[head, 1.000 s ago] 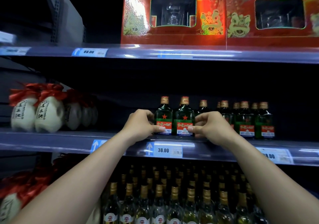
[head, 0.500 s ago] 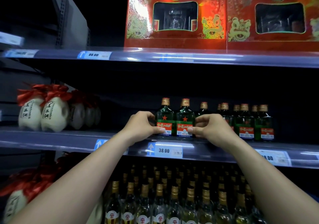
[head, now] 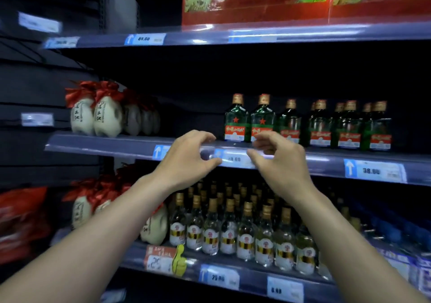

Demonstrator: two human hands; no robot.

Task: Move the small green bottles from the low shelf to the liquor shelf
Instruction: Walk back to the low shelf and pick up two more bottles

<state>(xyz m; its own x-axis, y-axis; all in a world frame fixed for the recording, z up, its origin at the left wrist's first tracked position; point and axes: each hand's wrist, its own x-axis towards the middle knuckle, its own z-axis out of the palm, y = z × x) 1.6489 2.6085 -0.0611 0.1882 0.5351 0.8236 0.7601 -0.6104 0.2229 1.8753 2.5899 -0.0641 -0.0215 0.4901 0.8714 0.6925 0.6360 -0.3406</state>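
Head view: both hands, left [head: 186, 160] and right [head: 277, 162], open, empty; green bottles [head: 249, 123] look glass, slippery, fragile, best gripped at the body.

Empty hands [head: 235, 160] hover (fingers curled) before green bottles [head: 249, 121].

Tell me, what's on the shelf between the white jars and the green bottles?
Nothing: in the head view, the shelf is bare between the white jars and the green bottles.
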